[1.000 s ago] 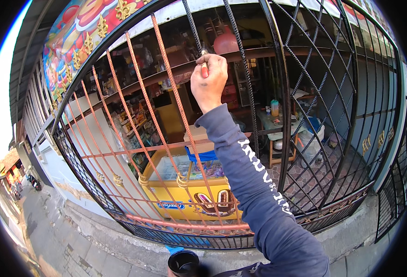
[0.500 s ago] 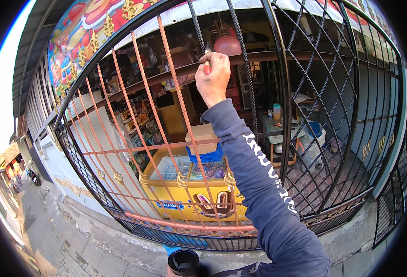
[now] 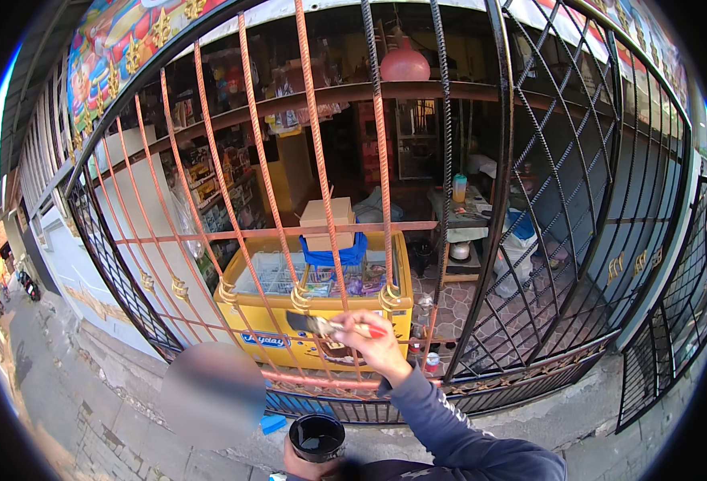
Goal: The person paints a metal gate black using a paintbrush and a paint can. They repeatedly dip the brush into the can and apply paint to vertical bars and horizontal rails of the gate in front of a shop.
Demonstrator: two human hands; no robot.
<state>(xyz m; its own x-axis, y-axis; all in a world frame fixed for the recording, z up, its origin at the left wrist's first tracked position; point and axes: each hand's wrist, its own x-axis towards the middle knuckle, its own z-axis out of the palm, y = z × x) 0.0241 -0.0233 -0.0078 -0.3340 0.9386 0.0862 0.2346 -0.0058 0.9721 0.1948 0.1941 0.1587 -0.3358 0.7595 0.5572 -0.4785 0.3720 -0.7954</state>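
Note:
My right hand (image 3: 367,341) is closed around the red handle of a paintbrush (image 3: 321,324). The brush's dark bristles point left, in front of the lower part of the metal grille. At the bottom edge my left hand (image 3: 299,463) grips a black cup (image 3: 317,433) with dark, glossy liquid inside. Most upright bars on the left, such as one reddish-brown bar (image 3: 314,120), are twisted rods. A bar near the middle (image 3: 373,48) is black at its top and reddish-brown below. Farther right stands a bar (image 3: 446,120) that is mostly black.
Behind the grille are a yellow chest freezer (image 3: 401,280), a cardboard box (image 3: 327,220) and a pink round object (image 3: 404,62). Black lattice panels (image 3: 561,200) close the right side. A blue object (image 3: 273,423) lies by the kerb, beside a blurred round patch.
My right hand has come down from high on a bar near the middle to the lower grille, bringing the paintbrush closer to the cup. The view has shifted slightly right.

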